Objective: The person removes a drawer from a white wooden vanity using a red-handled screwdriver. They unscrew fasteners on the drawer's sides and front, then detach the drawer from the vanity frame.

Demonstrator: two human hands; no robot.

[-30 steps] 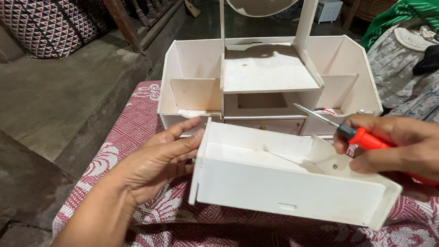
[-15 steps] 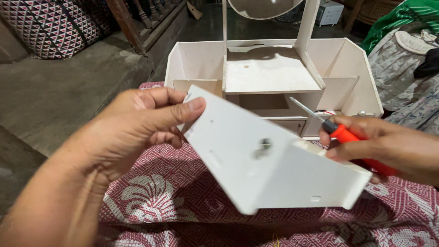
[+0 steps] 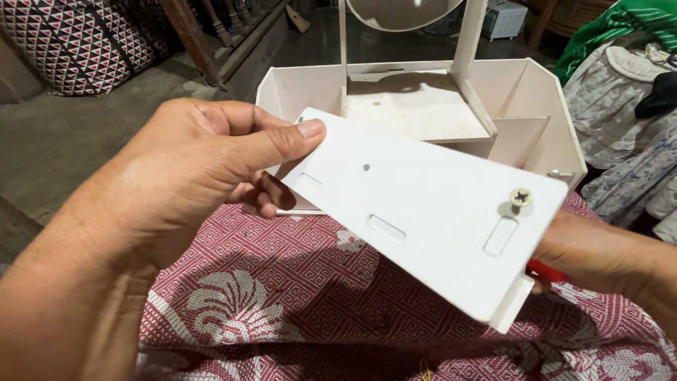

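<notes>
My left hand grips the left end of a small white drawer box and holds it up with a flat outer panel facing me. A brass cross-head screw sits near that panel's right end, above a rectangular slot. My right hand is behind and below the drawer's right end, mostly hidden, closed on a screwdriver with only a bit of its red handle showing. Behind the drawer stands a white wooden organizer with compartments and a round mirror on posts.
A red and white patterned cloth covers the table beneath the hands. A concrete floor and step lie to the left, with a patterned cushion at the top left. Piled fabrics lie at the right.
The drawer has been turned over from open side up to a flat outer panel facing me. The screwdriver, earlier in plain view at the right, is now mostly hidden behind the drawer.
</notes>
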